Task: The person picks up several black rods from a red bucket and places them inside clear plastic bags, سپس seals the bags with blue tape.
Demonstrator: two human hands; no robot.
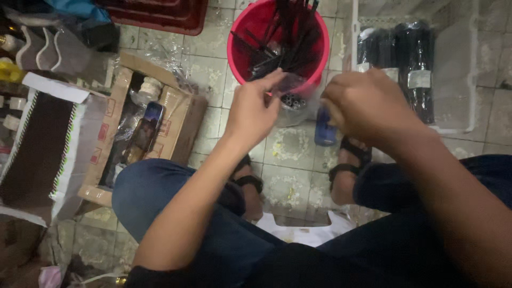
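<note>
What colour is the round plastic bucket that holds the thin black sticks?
The round plastic bucket is bright red-pink, seen best in the head view, beyond both hands.

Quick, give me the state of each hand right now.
Left hand: closed, pinching the edge of a clear plastic bag of black tubes.
Right hand: closed around the bag's other side, a blue cylindrical object below it.

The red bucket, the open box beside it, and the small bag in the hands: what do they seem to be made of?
Red bucket: likely plastic, since its smooth wall is evenly coloured with a soft sheen.
Open box: corrugated cardboard, going by its matte brown folded flaps.
Small bag: probably thin clear plastic film, as it is see-through and crinkled, pinched by the left hand.
</note>
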